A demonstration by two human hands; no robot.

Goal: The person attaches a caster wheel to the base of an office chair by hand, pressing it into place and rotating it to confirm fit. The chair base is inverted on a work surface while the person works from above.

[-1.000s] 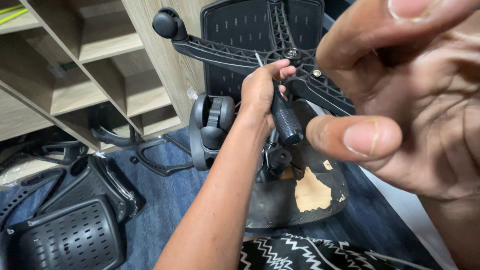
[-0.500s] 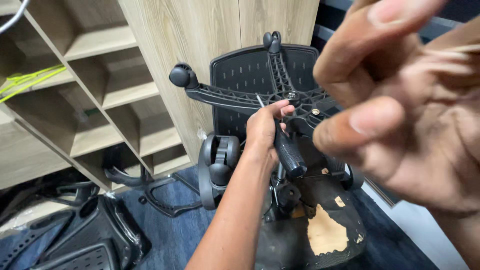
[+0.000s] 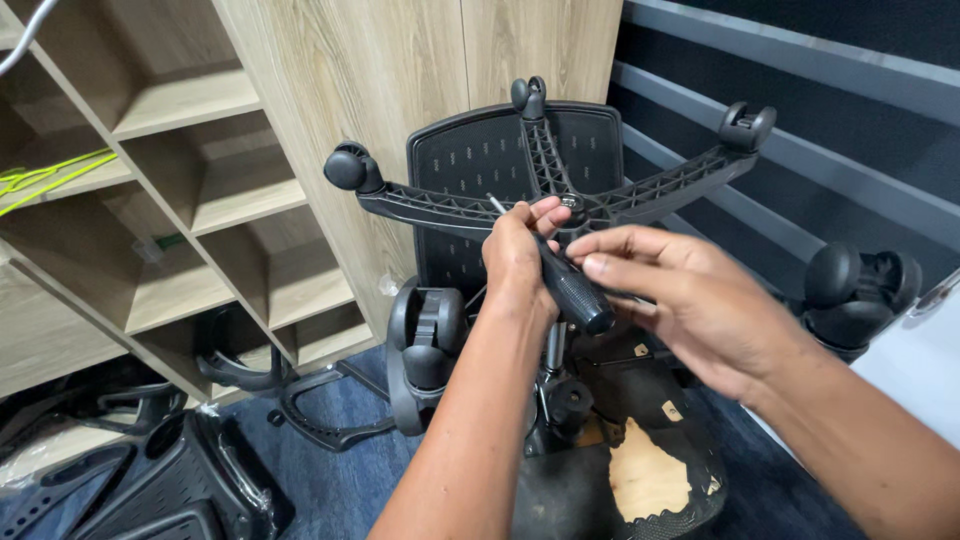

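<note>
Screwdriver (image 3: 560, 280) is sitting in the left hand (image 3: 515, 265), whose fingers are wrapping tight round its black ribbed handle, the metal shaft poking up past the knuckles toward the middle of the chair base (image 3: 545, 200). Right hand (image 3: 690, 300) is coming in just beside it, fingers spread and loose, gripping nothing, the forefinger tip lying right by the handle; whether it is touching is hard to tell. Below the hands, the upturned chair seat (image 3: 620, 480) is showing a torn patch of pale padding. To the left, a caster wheel (image 3: 428, 345) is hanging near the left forearm. Behind the hands, the five-armed base is spreading out, wheels at its tips. On the floor at lower left, black plastic chair parts (image 3: 170, 480) are lying in wrapping. Furthest back, wooden shelves (image 3: 200, 190) are standing against the wall.
</note>
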